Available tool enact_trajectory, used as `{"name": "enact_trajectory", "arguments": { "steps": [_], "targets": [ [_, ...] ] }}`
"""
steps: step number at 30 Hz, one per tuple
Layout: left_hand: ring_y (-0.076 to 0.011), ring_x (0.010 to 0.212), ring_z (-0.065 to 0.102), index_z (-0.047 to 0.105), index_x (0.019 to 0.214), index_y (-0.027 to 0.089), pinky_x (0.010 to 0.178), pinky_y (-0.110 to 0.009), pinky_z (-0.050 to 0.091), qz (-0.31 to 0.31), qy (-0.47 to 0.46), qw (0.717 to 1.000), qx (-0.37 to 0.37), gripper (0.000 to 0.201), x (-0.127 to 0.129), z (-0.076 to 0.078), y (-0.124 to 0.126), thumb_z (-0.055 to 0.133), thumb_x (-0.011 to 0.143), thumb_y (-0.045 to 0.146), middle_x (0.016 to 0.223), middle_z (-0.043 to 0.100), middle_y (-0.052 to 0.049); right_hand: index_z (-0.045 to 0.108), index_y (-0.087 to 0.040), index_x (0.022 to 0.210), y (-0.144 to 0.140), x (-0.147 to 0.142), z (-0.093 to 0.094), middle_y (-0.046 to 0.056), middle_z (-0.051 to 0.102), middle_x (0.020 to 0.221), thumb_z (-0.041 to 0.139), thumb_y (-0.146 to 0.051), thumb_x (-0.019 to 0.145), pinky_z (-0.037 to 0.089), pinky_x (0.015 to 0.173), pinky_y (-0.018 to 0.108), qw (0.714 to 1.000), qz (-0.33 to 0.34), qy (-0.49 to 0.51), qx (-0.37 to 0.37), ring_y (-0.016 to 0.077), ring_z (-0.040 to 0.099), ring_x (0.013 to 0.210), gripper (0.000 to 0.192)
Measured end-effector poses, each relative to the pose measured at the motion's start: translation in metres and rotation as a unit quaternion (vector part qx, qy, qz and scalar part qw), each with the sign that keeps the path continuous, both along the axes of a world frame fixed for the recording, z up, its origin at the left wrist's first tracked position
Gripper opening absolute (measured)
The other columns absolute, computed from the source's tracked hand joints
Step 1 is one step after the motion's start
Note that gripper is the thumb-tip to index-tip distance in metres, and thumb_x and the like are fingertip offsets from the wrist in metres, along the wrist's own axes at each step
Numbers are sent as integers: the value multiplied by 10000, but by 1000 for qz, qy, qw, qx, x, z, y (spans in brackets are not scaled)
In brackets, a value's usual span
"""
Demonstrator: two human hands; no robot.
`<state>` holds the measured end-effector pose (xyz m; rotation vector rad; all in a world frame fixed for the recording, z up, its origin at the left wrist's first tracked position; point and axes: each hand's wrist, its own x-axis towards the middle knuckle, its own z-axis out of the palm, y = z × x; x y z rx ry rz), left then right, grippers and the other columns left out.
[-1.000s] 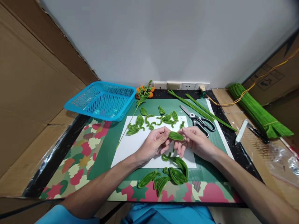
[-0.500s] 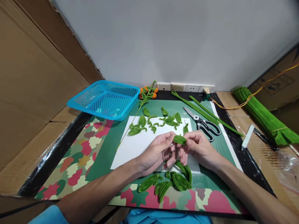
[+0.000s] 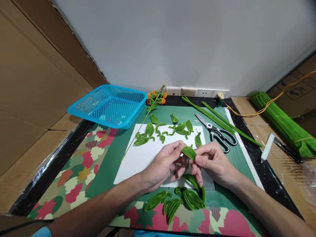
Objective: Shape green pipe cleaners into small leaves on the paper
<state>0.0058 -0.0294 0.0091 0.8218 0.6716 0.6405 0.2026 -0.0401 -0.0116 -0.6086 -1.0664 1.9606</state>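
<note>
Between my two hands is a green pipe-cleaner leaf (image 3: 189, 152), made of fuzzy strands laid side by side. My left hand (image 3: 170, 161) pinches its left end between thumb and fingers. At the right end, the thumb and forefinger of my right hand (image 3: 213, 161) grip it too. Both hands hover over a white paper sheet (image 3: 138, 164). Several finished-looking green leaves (image 3: 181, 128) lie along the far part of the sheet. Nearer my body, below my hands, rests a looser group of larger green leaves (image 3: 192, 199), one with a long curved strand.
Scissors (image 3: 218, 133) lie right of the sheet, beside loose green pipe cleaners (image 3: 209, 115). A blue plastic basket (image 3: 106, 123) stands at the back left, near an orange flower stem (image 3: 154, 102). At the right are a pipe-cleaner bundle (image 3: 281, 121) and a white-handled tool (image 3: 268, 148).
The held leaf has tilted, its right end now lower. My hands keep their pinch on it. The whole view has shifted slightly with my head.
</note>
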Motion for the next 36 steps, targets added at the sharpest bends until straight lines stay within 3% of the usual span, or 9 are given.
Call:
{"name": "enact_trajectory", "arguments": {
  "steps": [3,8,11,14,19,22,25,29,36],
  "targets": [
    [-127,576,581,596,1048,200,469,-202,461,48,128,977,160,356,-6,-1,5,521,1057,548,758,640,-12,775,-133,836,2,0,2,66,774,693,788,-391,952,592,477,227,1000,-13,-17,0,162,730,498,283],
    [-196,1018,667,649,1271,230,794,-274,542,162,329,830,420,258,-17,-2,10,562,1059,349,1190,698,-81,775,-120,824,4,-3,4,70,778,712,797,-377,946,608,503,223,998,-42,-37,-25,145,723,503,286],
    [-218,1045,673,651,1260,214,825,-303,544,160,358,764,513,306,-18,-3,10,679,955,217,1181,717,-84,768,-115,798,4,-6,4,70,770,693,820,-395,922,600,508,217,998,-36,-52,-28,142,718,503,311],
    [-225,973,701,713,1132,195,841,-333,546,138,342,740,563,212,-19,-4,9,686,924,166,1040,767,-76,755,-122,795,3,-7,4,69,768,695,836,-416,901,601,505,230,997,-28,-64,-24,150,716,502,324],
    [-193,770,721,798,1030,194,731,-302,538,145,322,794,495,146,-17,-4,6,668,984,243,899,808,-59,745,-173,1062,2,-2,7,43,761,765,829,-411,907,619,508,266,983,-127,-117,56,161,706,542,297],
    [-169,667,674,813,976,178,625,-263,499,112,289,872,379,216,-14,-2,4,676,993,345,805,786,-47,705,-250,1267,0,3,8,69,766,1031,855,-318,886,645,599,279,933,-241,-210,165,182,739,754,415],
    [-154,645,630,793,892,157,598,-245,468,68,263,910,314,310,-11,1,1,655,1003,411,745,737,-42,759,-259,1210,-4,6,9,79,776,1073,788,-258,943,651,696,314,887,-247,-278,274,196,746,813,269],
    [-143,617,587,720,724,153,583,-242,436,20,258,922,289,413,-10,2,-1,618,1015,428,659,667,-28,806,-236,1052,-7,3,9,64,795,909,715,-253,993,623,650,315,868,-237,-308,308,190,735,704,110],
    [-137,629,577,661,734,173,626,-258,416,-6,304,896,325,472,-14,-1,1,497,1077,453,678,656,-10,798,-215,1035,-4,-3,5,72,810,929,778,-352,941,640,675,320,916,-197,-291,195,207,757,736,168]
  ]
}}
